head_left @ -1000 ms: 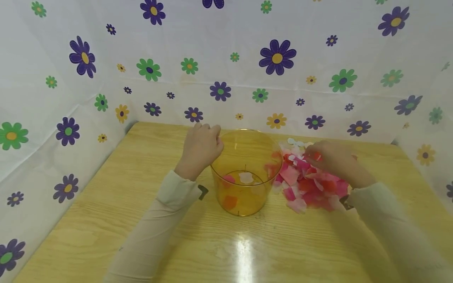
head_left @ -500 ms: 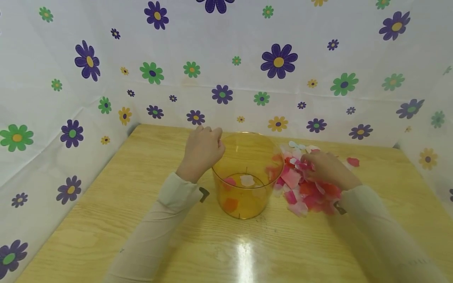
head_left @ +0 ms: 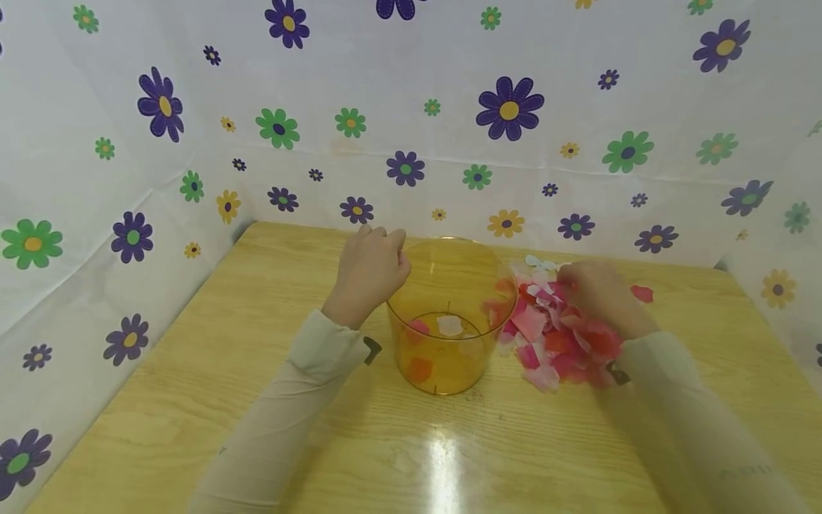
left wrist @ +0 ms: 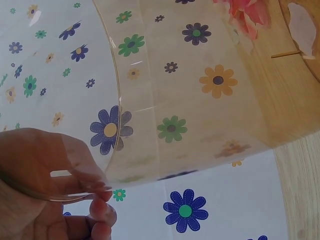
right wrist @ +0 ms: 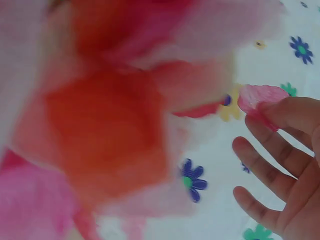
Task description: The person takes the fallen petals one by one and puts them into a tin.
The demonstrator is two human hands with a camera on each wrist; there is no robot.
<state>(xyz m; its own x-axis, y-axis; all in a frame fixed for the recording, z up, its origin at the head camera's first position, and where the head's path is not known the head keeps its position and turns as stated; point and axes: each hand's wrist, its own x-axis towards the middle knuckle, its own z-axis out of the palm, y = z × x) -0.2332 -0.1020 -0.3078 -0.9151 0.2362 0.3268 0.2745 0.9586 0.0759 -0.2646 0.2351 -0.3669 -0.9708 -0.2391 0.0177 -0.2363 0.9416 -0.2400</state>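
While left grip (head_left: pixel 371 277) pinches amber tub (head_left: pixel 452 289), petals (head_left: pixel 449 326) inside, right grip (head_left: pixel 597 296) pinches pink petal (right wrist: pixel 256 96).

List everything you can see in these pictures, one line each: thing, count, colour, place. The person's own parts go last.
Wood-grain table: one, yellow-brown, across the lower view.
Flower-printed cloth: number of sheets unclear, white with purple, green, yellow flowers, behind and beside the table.
Transparent round tub: one, amber, upright on the table.
Thin petals inside the tub: at least three, pink, white, orange, low down.
Heap of thin petals: too many to count, mostly pink, red, white, right of the tub.
Lone petal: one, pinkish-red, right of the heap.
Held petal: one, pink, pinched by the right hand.
Right hand: one, bare, at the heap.
Left hand: one, bare, gripping the tub's left rim.
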